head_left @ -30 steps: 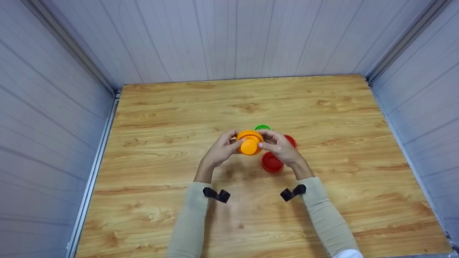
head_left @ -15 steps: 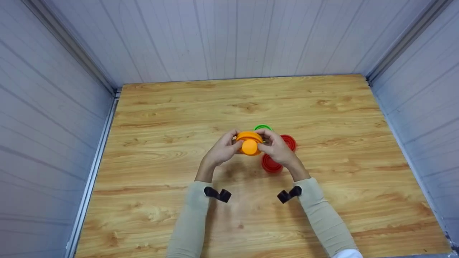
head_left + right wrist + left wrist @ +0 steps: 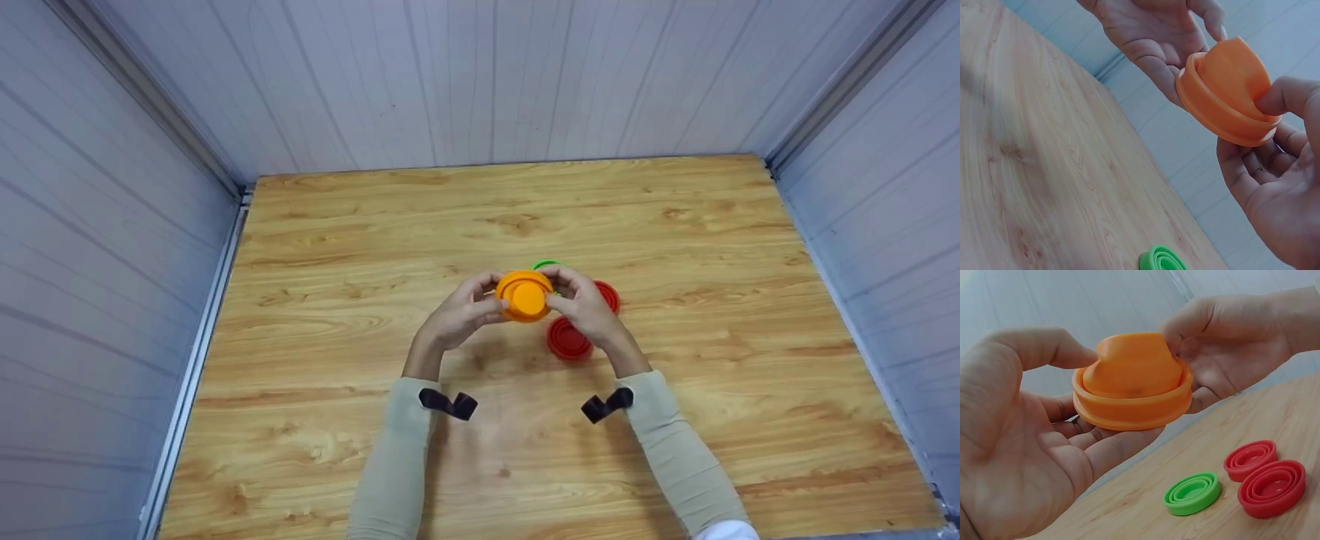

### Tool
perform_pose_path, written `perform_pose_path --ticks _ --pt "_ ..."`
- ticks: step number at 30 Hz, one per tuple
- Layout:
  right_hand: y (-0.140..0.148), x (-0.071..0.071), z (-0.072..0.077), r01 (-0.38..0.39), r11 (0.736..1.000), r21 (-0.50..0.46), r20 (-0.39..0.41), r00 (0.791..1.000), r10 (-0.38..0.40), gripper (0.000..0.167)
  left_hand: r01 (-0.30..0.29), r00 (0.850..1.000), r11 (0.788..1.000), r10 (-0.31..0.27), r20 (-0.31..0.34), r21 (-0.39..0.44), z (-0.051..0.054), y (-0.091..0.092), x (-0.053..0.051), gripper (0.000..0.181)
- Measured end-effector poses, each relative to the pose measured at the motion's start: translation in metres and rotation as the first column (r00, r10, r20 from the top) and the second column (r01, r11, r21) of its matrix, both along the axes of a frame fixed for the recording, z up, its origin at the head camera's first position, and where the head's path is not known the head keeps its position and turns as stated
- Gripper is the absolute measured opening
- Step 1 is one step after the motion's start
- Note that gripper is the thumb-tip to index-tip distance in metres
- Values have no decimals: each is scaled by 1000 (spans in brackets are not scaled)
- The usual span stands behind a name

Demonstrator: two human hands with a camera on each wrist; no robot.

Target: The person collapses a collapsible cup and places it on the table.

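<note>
An orange collapsible cup [image 3: 526, 298] is held above the table between both hands, with its smaller end sticking up out of a wider folded rim. My left hand [image 3: 459, 311] grips one side, thumb on the raised middle part and fingers under the rim. On the other side my right hand [image 3: 589, 309] pinches it the same way. The left wrist view shows the orange cup [image 3: 1134, 382] side-on, its raised wall dented near the left thumb. Both thumbs touch the raised part in the right wrist view, where the orange cup [image 3: 1230, 93] looks tilted.
Two flattened red collapsible cups, one nearer [image 3: 569, 339] and one farther [image 3: 608, 295], lie on the wooden table [image 3: 337, 420] by my right hand. A flattened green cup [image 3: 1192, 493] lies beyond, partly hidden in the head view. Pale panel walls [image 3: 450, 82] enclose the table.
The orange cup has tipped slightly, so its round end has shifted up and a little right in the head view. Both hands keep their hold with small finger shifts.
</note>
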State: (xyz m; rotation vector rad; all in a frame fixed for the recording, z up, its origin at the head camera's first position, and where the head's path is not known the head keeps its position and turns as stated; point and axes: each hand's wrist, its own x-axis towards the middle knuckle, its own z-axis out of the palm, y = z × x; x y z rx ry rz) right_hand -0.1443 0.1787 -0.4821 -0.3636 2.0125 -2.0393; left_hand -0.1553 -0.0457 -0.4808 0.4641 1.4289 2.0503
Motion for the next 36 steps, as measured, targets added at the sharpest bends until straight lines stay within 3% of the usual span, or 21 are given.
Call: perform_pose_path --ticks 4,8,11,20,31,36 --pt "3 1 0 -55 994 -94 10 998 56 39 19 1000 999 -19 3 35 -1 -1 1 31" --pt "6 2 -1 -158 961 -225 31 985 170 47 -5 1000 999 5 7 51 -1 -1 1 30" --pt "7 2 -1 -199 951 -235 43 976 215 54 -25 1000 998 25 2 55 -1 -1 1 29" --pt "0 4 3 -108 990 -93 43 993 112 61 -89 996 996 89 -19 23 1 3 1 30" --pt "-8 5 -1 -9 998 -63 46 999 12 55 -154 985 985 147 -88 -80 -1 11 0 27" --pt "-7 5 -1 -6 997 -79 49 999 10 54 -128 991 991 125 -48 -51 0 9 1 26"
